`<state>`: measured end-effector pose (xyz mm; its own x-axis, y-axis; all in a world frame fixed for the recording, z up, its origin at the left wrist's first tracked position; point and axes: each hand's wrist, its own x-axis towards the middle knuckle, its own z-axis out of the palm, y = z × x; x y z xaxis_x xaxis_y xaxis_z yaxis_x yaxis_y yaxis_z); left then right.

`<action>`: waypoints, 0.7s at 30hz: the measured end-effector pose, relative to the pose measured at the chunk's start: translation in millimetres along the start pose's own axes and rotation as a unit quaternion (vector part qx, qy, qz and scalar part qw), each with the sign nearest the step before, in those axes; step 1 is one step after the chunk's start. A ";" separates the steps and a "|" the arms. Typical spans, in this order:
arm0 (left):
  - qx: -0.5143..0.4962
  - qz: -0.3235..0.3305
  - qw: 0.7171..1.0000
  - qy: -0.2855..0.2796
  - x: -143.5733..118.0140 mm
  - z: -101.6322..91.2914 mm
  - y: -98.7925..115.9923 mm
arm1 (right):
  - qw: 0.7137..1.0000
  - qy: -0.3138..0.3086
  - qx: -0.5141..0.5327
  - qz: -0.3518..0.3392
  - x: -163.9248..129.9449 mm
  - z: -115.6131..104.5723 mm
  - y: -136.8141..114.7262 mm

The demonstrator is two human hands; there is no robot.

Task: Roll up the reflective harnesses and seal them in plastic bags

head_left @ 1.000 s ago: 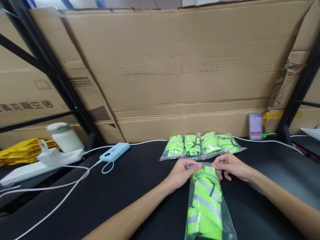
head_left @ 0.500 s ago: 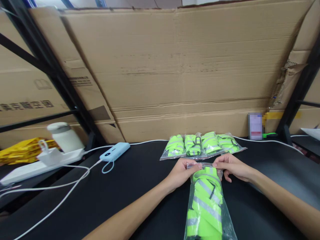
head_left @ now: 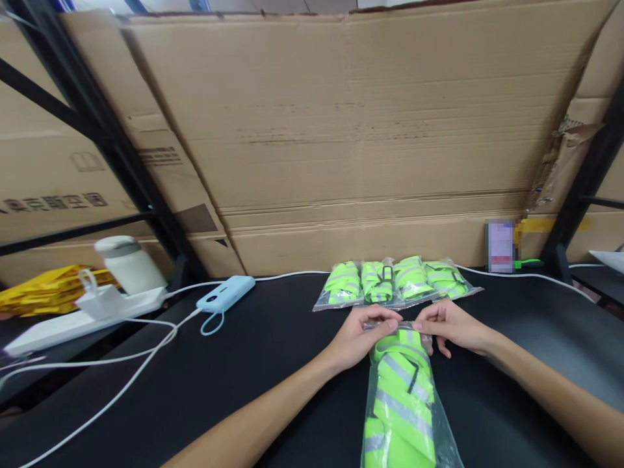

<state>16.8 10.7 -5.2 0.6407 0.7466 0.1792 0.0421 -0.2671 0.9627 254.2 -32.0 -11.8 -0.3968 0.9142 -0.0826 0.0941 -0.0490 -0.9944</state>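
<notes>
Our hands at the mouth of a bagged vest

Our left hand (head_left: 358, 331) and right hand (head_left: 451, 325) each pinch, grip narrow, the far edge of the clear bag (head_left: 402, 403) lying on the black surface (head_left: 244, 364); the seal seems shut.

Both hands pinched the far, open end of a clear plastic bag (head_left: 407, 403) holding a folded green reflective vest: left hand (head_left: 358, 335), right hand (head_left: 451, 325). The bag lay lengthwise on the black table (head_left: 253, 364). Just beyond it lay a row of bagged vests (head_left: 394, 283), before a cardboard wall (head_left: 351, 143).
</notes>
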 end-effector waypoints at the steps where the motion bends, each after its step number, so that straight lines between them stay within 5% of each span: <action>1: 0.014 0.007 1.000 -0.007 -0.1 -0.8 0.0 | 1.000 -0.002 -0.005 0.000 0.2 0.1 -0.1; 9: 0.066 0.072 0.994 -0.045 -1.1 -5.9 0.9 | 1.000 0.007 -0.018 -0.007 2.0 1.2 5.5; 21: 0.098 0.027 0.994 -0.036 -0.1 -4.9 6.5 | 0.998 0.047 -0.022 -0.031 3.3 12.5 4.3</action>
<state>13.3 11.8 2.0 0.6991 0.6840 0.2083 0.1501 -0.4253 0.8925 241.9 -34.2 -17.2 -0.3152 0.9489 -0.0122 0.1134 0.0249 -0.9932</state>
